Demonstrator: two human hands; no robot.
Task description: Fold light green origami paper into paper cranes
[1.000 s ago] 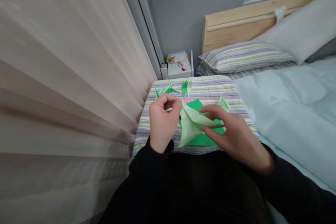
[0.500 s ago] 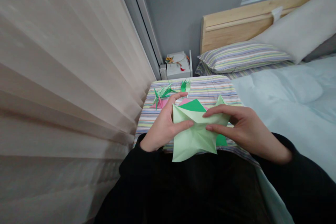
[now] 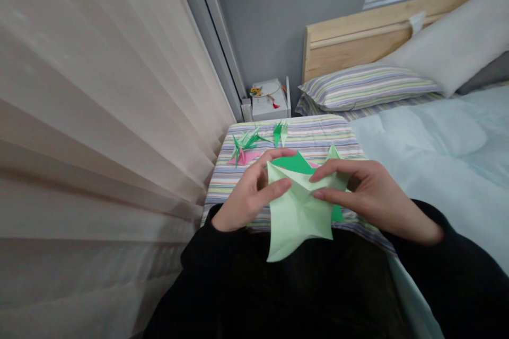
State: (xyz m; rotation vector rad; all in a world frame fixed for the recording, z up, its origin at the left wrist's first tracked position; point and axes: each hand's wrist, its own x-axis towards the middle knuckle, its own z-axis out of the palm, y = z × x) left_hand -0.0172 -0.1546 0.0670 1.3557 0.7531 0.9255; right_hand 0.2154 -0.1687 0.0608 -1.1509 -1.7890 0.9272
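- The pale green paper [image 3: 299, 217] is creased into a star-like shape and sitting between both hands, above the lap (its lower point is hanging free).
- The left hand [image 3: 248, 198] is pressing its thumb onto the paper, with its fingers curled behind.
- The right hand [image 3: 368, 196] is pinching the paper's right side between thumb and forefinger.
- Uneven pulling could be tearing the paper or skewing its creases.
- The dark green paper [image 3: 294, 163] and origami pieces [image 3: 246, 143] are lying on the striped cloth [image 3: 318, 135], where a slip could be crushing them.

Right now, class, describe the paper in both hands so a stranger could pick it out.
Find the striped bedding by the curtain. Between the left hand and right hand above it is a creased, pointed paper, pale green, unlike the darker green sheet beneath it.
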